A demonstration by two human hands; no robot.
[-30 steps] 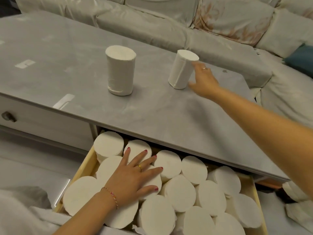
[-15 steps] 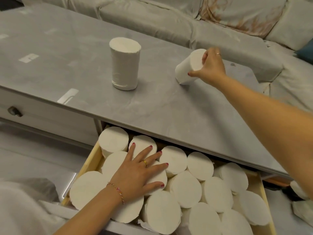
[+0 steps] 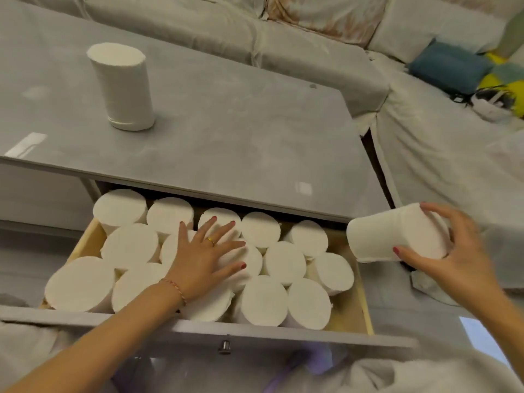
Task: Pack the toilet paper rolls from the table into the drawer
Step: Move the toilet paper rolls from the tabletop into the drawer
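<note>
The pulled-out wooden drawer under the grey table holds several white toilet paper rolls standing on end. My left hand lies flat on the rolls near the drawer's middle, fingers spread. My right hand grips one roll lying sideways in the air, just past the drawer's right side. One more roll stands upright on the table at the far left.
A covered sofa runs behind and to the right of the table, with a blue cushion and a small white device on it. The drawer's front panel and knob are close to me.
My right hand has lifted the right-hand roll off the table and brought it down towards the drawer's right side. My left hand has stayed on the rolls.
</note>
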